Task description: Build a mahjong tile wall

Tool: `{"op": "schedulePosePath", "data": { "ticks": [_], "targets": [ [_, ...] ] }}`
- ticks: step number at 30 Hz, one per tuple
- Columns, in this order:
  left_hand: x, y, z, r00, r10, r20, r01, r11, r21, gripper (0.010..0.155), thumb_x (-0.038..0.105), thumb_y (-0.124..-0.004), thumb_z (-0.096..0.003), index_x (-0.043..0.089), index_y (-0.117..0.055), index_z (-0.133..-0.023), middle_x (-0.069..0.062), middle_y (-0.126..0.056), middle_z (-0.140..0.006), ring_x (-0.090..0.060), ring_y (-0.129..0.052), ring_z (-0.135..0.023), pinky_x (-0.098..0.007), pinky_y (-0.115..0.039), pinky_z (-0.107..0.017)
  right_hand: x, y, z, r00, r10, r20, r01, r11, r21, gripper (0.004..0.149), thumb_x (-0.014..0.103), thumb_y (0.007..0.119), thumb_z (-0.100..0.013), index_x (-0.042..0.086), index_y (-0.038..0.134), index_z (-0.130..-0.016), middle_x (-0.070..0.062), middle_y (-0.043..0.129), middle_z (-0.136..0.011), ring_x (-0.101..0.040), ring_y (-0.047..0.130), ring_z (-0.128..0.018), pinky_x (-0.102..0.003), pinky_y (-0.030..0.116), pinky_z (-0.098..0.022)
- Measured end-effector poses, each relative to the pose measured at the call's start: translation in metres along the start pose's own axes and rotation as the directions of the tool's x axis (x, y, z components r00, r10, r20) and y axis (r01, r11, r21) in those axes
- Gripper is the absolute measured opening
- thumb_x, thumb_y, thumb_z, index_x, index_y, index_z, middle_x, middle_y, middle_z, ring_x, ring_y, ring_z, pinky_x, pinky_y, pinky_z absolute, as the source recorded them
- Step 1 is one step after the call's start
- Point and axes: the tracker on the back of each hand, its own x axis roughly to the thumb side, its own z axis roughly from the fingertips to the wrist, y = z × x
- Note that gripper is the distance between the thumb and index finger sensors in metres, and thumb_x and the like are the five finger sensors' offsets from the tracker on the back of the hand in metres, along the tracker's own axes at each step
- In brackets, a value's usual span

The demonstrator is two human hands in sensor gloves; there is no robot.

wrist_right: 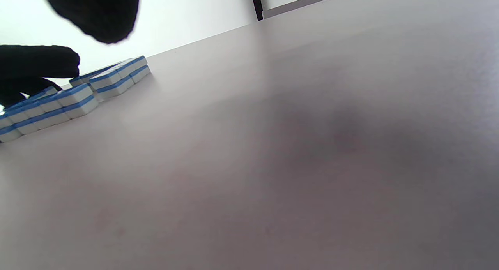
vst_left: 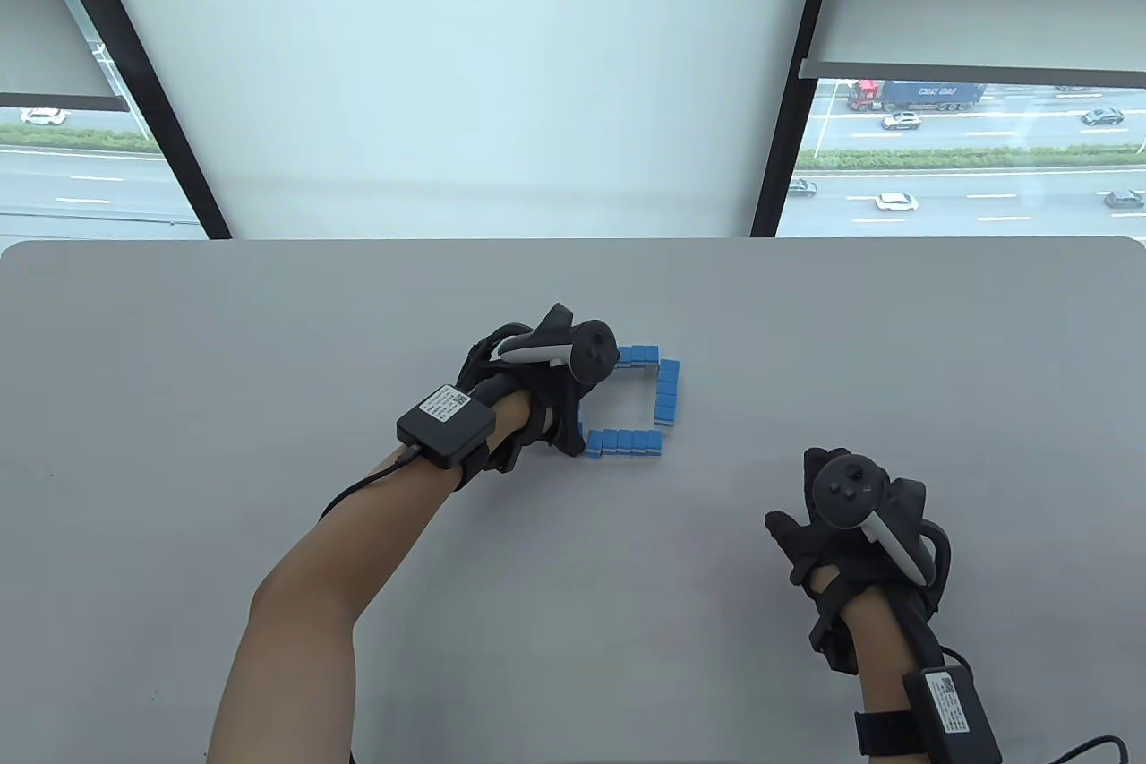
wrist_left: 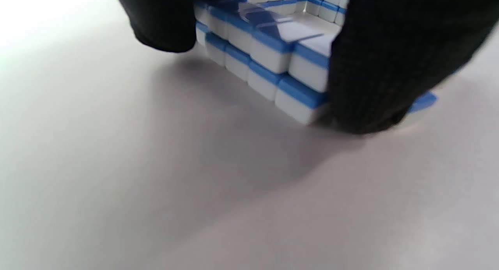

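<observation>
Left hand (vst_left: 537,388) at frame centre, fingers clasping the 2-tier wall row (wrist_left: 269,63) endwise — squeeze evenly, slide flush, keep tiers aligned. Right hand (vst_left: 850,522) lower right on the tabletop (vst_left: 269,334), loosely curled, holding nothing.

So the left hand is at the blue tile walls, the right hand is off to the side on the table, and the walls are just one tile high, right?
Not quite: the walls are two tiles high, as the left wrist view shows. The rest holds: the left hand is at them, and the right hand is off to the side over the table.
</observation>
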Motion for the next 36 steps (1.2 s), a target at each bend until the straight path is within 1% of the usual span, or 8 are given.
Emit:
{"op": "schedulePosePath", "data": {
  "ticks": [2,4,7,8,15,25,31,36],
  "targets": [
    [0.001,0.001,-0.001,1.0,-0.007,0.005,0.007,1.0,0.001,0.117,0.053,-0.1,-0.0326,0.026,-0.012,-0.105,-0.012,-0.017,-0.115,-0.032,-0.055,-0.107,-0.043,-0.075,-0.071,0.0,0.0,0.0,1.0,-0.001,-0.001,0.001,1.0,-0.001,0.086,0.062,0.071,-0.041,0.029,0.024,-0.105,-0.001,0.019,-0.113,-0.048,0.019,-0.1,-0.067,0.014,-0.064],
    [0.001,0.002,-0.001,1.0,-0.014,0.007,0.014,1.0,0.021,0.121,0.054,-0.101,-0.0319,0.024,-0.008,-0.103,-0.015,-0.009,-0.112,-0.033,-0.057,-0.107,-0.041,-0.076,-0.071,0.0,0.0,0.0,1.0,0.0,-0.002,0.0,1.0,-0.001,0.086,0.062,0.071,-0.041,0.028,0.024,-0.105,-0.001,0.02,-0.113,-0.048,0.02,-0.1,-0.067,0.014,-0.063],
    [0.0,0.002,-0.003,1.0,-0.009,0.005,0.009,1.0,0.025,0.123,0.055,-0.101,-0.0316,0.024,-0.005,-0.103,-0.016,-0.002,-0.11,-0.032,-0.058,-0.107,-0.041,-0.077,-0.071,0.0,0.0,0.0,1.0,0.002,-0.003,-0.002,1.0,0.002,0.086,0.062,0.071,-0.041,0.029,0.024,-0.105,-0.001,0.02,-0.113,-0.048,0.02,-0.1,-0.067,0.014,-0.063],
    [-0.001,0.002,-0.003,1.0,-0.009,0.005,0.009,1.0,0.025,0.123,0.055,-0.101,-0.0316,0.024,-0.006,-0.103,-0.015,-0.005,-0.111,-0.032,-0.058,-0.107,-0.04,-0.077,-0.071,0.0,0.0,0.0,1.0,0.003,-0.003,-0.003,1.0,0.002,0.086,0.062,0.071,-0.041,0.029,0.024,-0.105,-0.001,0.02,-0.113,-0.048,0.02,-0.1,-0.067,0.014,-0.063],
    [0.001,0.004,-0.005,1.0,-0.012,0.015,0.012,1.0,0.008,0.122,0.054,-0.101,-0.0317,0.028,-0.006,-0.103,-0.013,-0.003,-0.111,-0.031,-0.056,-0.108,-0.04,-0.075,-0.072,0.0,0.001,0.0,1.0,0.007,-0.005,-0.007,1.0,0.002,0.086,0.061,0.071,-0.041,0.029,0.024,-0.105,-0.001,0.02,-0.113,-0.048,0.02,-0.1,-0.067,0.014,-0.063],
    [-0.001,0.003,-0.002,1.0,0.003,0.013,-0.003,1.0,0.019,0.122,0.054,-0.1,-0.0318,0.029,-0.005,-0.102,-0.012,-0.001,-0.11,-0.032,-0.05,-0.109,-0.046,-0.068,-0.075,0.0,0.001,0.0,1.0,0.01,-0.008,-0.01,1.0,0.004,0.086,0.061,0.071,-0.041,0.029,0.024,-0.105,-0.001,0.02,-0.113,-0.047,0.02,-0.1,-0.067,0.014,-0.063],
    [-0.002,0.002,-0.001,1.0,-0.003,0.012,0.003,0.999,0.036,0.122,0.055,-0.099,-0.032,0.03,-0.003,-0.102,-0.012,0.0,-0.11,-0.034,-0.041,-0.11,-0.05,-0.063,-0.076,0.0,0.002,0.001,1.0,0.015,-0.011,-0.015,1.0,0.007,0.086,0.061,0.071,-0.041,0.028,0.024,-0.105,-0.001,0.02,-0.113,-0.047,0.02,-0.1,-0.067,0.014,-0.063],
    [-0.006,0.002,0.008,1.0,0.001,-0.009,-0.001,0.999,0.051,0.122,0.056,-0.099,-0.032,0.031,-0.001,-0.101,-0.01,0.003,-0.11,-0.04,-0.033,-0.109,-0.058,-0.055,-0.076,0.001,0.002,0.001,1.0,0.018,-0.009,-0.018,1.0,0.009,0.086,0.061,0.071,-0.041,0.029,0.024,-0.105,-0.001,0.02,-0.113,-0.047,0.02,-0.1,-0.067,0.014,-0.063]
  ]
}}
